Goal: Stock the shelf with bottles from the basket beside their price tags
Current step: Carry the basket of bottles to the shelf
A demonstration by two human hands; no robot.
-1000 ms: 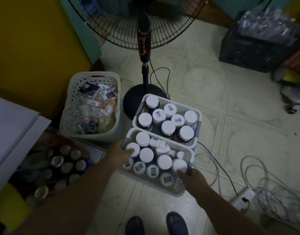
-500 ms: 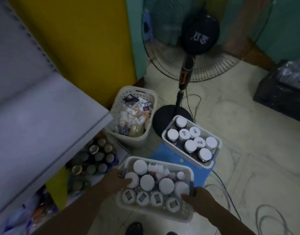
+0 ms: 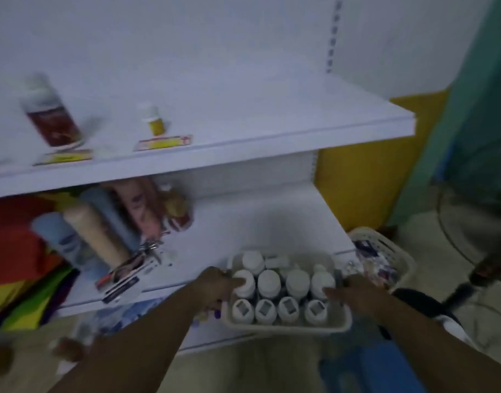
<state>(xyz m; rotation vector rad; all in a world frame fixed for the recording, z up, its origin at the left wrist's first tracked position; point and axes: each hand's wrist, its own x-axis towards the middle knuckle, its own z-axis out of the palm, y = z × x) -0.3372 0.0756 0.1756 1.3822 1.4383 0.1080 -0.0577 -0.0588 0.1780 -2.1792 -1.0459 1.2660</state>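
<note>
Shelf (image 3: 243, 129): white upper board, blurred by camera motion.
Brown bottle (image 3: 52, 120): far left on that shelf, tilted, a price tag (image 3: 63, 158) just in front of it.
Small yellow bottle (image 3: 153, 120): right of the brown bottle, behind a second tag (image 3: 164, 142).
Left hand (image 3: 215, 285): below the shelf, fingers closed on the basket's left rim.
Basket (image 3: 286, 326): below the shelf's right half, held level, full of white-capped bottles (image 3: 269, 283).
Right hand (image 3: 357, 293): gripping the basket's right rim.
</note>
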